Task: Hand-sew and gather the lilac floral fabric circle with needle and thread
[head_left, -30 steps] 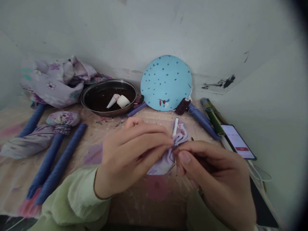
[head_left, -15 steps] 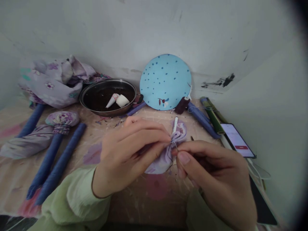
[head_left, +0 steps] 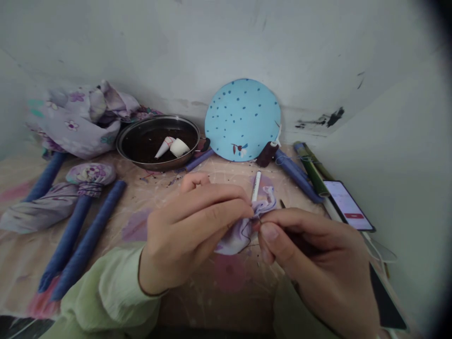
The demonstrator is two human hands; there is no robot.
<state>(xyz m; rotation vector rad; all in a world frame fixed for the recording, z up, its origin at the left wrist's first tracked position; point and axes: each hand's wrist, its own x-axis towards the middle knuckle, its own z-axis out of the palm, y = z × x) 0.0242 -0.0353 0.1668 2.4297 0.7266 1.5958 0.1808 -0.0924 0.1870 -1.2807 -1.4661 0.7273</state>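
Observation:
Gathered lilac fabric [head_left: 236,238] is pinched between the thumb and fingers of my left hand [head_left: 197,230]. My right hand [head_left: 310,259] is closed in a pinch on a thin sewing needle [head_left: 260,218], whose tip meets the folded edge of the cloth. A dark thread [head_left: 249,242] loops down across the fabric. Just behind the cloth lies a white marker [head_left: 256,186]. The palm of my left hand hides part of the fabric.
A metal pan [head_left: 158,162] holds a white cone and a white roll. Behind stands a blue dotted disc [head_left: 243,120] beside a dark thread spool [head_left: 267,154]. Blue rolls [head_left: 90,238] and flowered cloth [head_left: 77,127] lie left; bamboo pieces [head_left: 312,172] and a phone [head_left: 348,205] lie right.
The fingers of my left hand have shifted slightly on the fabric, and its gathered edge has bunched lower. Less of the needle shows between the two hands.

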